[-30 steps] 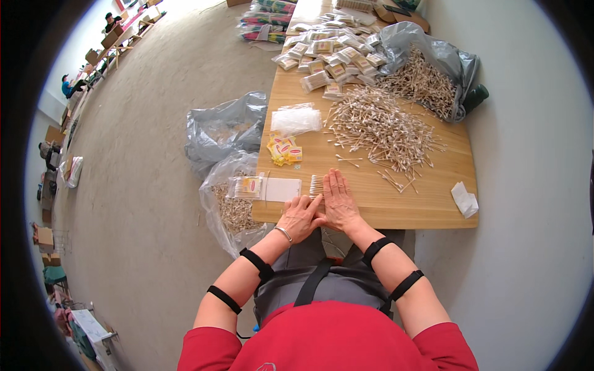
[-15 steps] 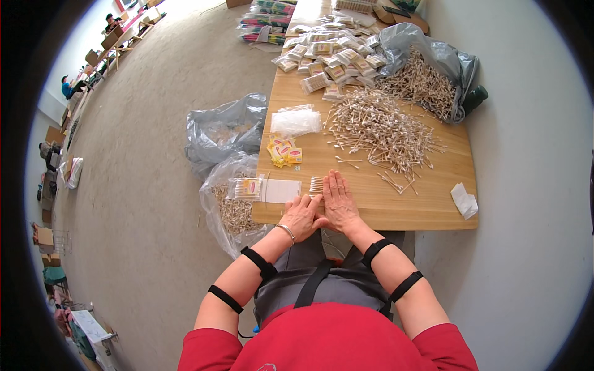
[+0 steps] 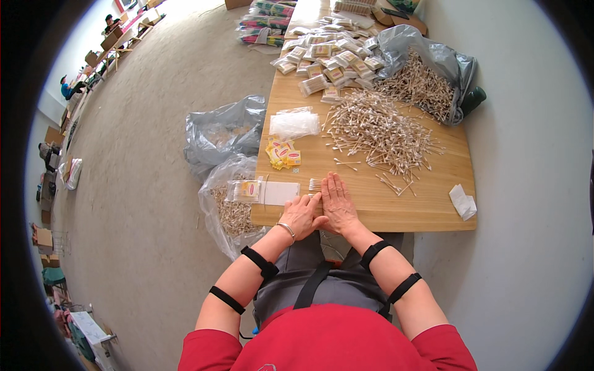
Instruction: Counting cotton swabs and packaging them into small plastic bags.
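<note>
A small row of cotton swabs (image 3: 315,184) lies near the table's front edge, partly covered by my hands. My right hand (image 3: 338,204) lies flat over its right side, fingers stretched out and close together. With its fingers extended and slightly bent, my left hand (image 3: 301,217) rests at the near side of the row, its thumb reaching toward my right hand. To its left are a white card (image 3: 281,193) and a clear packet of swabs with a yellow label (image 3: 246,190). The near ends of the swabs are hidden under my fingers.
Beyond lie yellow labels (image 3: 283,153), clear plastic sleeves (image 3: 294,125), a heap of loose swabs (image 3: 380,130) and many filled packets (image 3: 334,59). A grey bag (image 3: 455,55) spills swabs at the right. A crumpled tissue (image 3: 463,202) sits near the right corner. Plastic bags (image 3: 226,127) stand left of the table.
Almost nothing differs. Both hands stay over the row of swabs, and the whole view has shifted very slightly.
</note>
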Demonstrator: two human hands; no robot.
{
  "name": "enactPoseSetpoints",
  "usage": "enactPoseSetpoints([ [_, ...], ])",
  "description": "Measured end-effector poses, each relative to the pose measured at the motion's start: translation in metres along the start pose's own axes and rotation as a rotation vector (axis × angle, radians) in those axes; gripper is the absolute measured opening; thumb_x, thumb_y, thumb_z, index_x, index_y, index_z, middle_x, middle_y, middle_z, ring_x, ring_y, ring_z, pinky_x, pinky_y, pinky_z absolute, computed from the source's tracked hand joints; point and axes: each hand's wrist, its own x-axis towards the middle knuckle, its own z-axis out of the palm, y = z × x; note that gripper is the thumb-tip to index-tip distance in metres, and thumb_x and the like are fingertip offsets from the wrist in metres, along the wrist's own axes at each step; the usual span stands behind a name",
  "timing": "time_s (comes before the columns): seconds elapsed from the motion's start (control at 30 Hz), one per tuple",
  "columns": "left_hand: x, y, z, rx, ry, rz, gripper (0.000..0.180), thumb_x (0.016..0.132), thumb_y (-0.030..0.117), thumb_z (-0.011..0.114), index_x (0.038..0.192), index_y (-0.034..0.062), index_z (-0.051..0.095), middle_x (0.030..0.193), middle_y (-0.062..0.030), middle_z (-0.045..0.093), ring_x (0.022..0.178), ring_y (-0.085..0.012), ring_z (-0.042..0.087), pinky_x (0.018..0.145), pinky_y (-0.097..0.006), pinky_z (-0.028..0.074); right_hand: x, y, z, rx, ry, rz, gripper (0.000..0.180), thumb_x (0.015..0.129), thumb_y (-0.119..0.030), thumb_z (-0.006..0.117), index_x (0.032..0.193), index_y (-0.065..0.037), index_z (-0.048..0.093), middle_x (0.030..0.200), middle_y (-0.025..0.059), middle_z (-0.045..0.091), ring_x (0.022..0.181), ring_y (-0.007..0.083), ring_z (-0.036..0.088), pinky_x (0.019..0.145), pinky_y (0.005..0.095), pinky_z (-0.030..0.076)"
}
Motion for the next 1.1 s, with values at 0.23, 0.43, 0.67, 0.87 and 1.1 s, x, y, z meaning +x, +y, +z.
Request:
enactPoseSetpoints([
  [0.23, 0.007, 0.000, -0.002, -0.067, -0.029, -0.109, 0.066, 0.090, 0.045, 0.048, 0.141, 0.0078, 0.029, 0.120, -0.0141, 0.053, 0.110, -0.0313, 0.051, 0.092, -0.045, 0.036, -0.001, -0.005, -0.005, 0.054, 0.017, 0.022, 0.087, 0.076, -0.038, 0.051, 0.140, 0.009, 0.018, 0.148, 0.0262, 0.014, 0.140, 0.0370, 0.011, 0.115, 0.0443, 0.009],
  [0.43, 0.010, -0.003, 0.003, -0.014, -0.042, -0.083, 0.059, 0.092, 0.034, 0.047, 0.141, 0.0080, 0.027, 0.119, -0.0130, 0.054, 0.108, -0.0300, 0.052, 0.091, -0.045, 0.037, -0.001, -0.004, -0.001, 0.084, 0.069, 0.021, 0.086, 0.075, -0.037, 0.052, 0.139, 0.009, 0.019, 0.148, 0.0264, 0.016, 0.140, 0.0371, 0.011, 0.114, 0.0447, 0.010],
  [0.67, 0.014, -0.002, 0.001, -0.069, -0.032, -0.099, 0.060, 0.088, 0.020, 0.049, 0.142, 0.0085, 0.025, 0.117, -0.0149, 0.056, 0.107, -0.0313, 0.054, 0.089, -0.045, 0.039, 0.000, -0.002, 0.003, 0.037, 0.033, 0.027, 0.099, 0.074, -0.050, 0.059, 0.141, 0.007, 0.016, 0.149, 0.0251, 0.013, 0.141, 0.0359, 0.007, 0.115, 0.0439, 0.007],
  [0.87, 0.020, -0.011, 0.007, -0.054, -0.026, -0.075, 0.063, 0.085, 0.014, 0.050, 0.142, 0.0074, 0.023, 0.114, -0.0167, 0.058, 0.102, -0.0329, 0.057, 0.085, -0.045, 0.043, 0.001, -0.004, 0.002, 0.033, 0.032, 0.027, 0.099, 0.074, -0.053, 0.059, 0.141, 0.007, 0.016, 0.149, 0.0249, 0.012, 0.141, 0.0358, 0.007, 0.115, 0.0438, 0.007],
  [1.1, 0.024, -0.014, 0.010, -0.092, 0.015, -0.062, 0.064, 0.085, 0.014, 0.052, 0.141, 0.0058, 0.022, 0.106, -0.0214, 0.061, 0.096, -0.0367, 0.059, 0.081, -0.045, 0.046, 0.001, -0.003, 0.001, 0.019, 0.036, 0.024, 0.100, 0.074, -0.055, 0.058, 0.141, 0.007, 0.017, 0.149, 0.0251, 0.013, 0.141, 0.0358, 0.007, 0.115, 0.0437, 0.006],
])
